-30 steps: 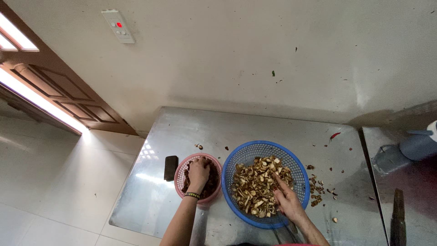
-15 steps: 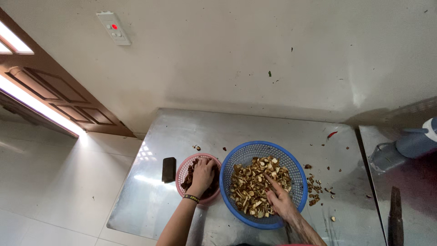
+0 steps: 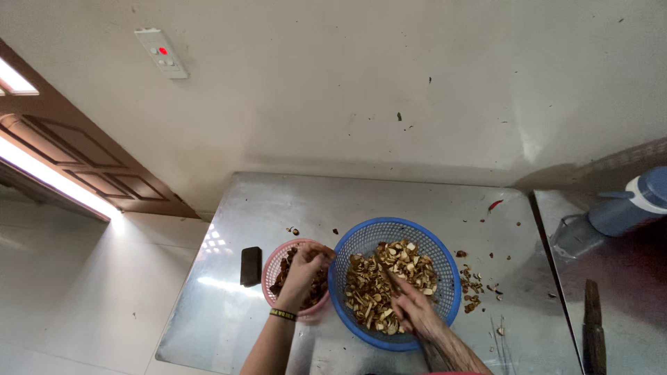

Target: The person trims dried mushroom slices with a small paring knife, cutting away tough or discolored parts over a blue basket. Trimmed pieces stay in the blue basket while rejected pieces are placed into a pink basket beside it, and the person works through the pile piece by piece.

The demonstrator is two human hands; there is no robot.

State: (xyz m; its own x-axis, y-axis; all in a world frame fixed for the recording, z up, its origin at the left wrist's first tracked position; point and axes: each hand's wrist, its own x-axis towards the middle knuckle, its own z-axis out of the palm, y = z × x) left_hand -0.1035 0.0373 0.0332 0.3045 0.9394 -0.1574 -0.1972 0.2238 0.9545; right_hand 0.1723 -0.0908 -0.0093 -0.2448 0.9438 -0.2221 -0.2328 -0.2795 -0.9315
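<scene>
On steel table (image 3: 229, 326): left hand (image 3: 303, 269) in pink basket (image 3: 275, 267), grip unclear; right hand (image 3: 411, 307) loosely open on dried slices (image 3: 372, 288), blue basket (image 3: 445, 305).

A small dark rectangular block (image 3: 251, 266) lies on the shiny steel desk (image 3: 389, 201), near its left edge. Loose brown scraps (image 3: 474, 283) are scattered over on the right, and one red chilli piece (image 3: 494, 205) sits well apart near the back. A blue plastic jug (image 3: 625, 208) rests at far right. White wall switch plate (image 3: 161, 53), red light glowing, up top left.
</scene>
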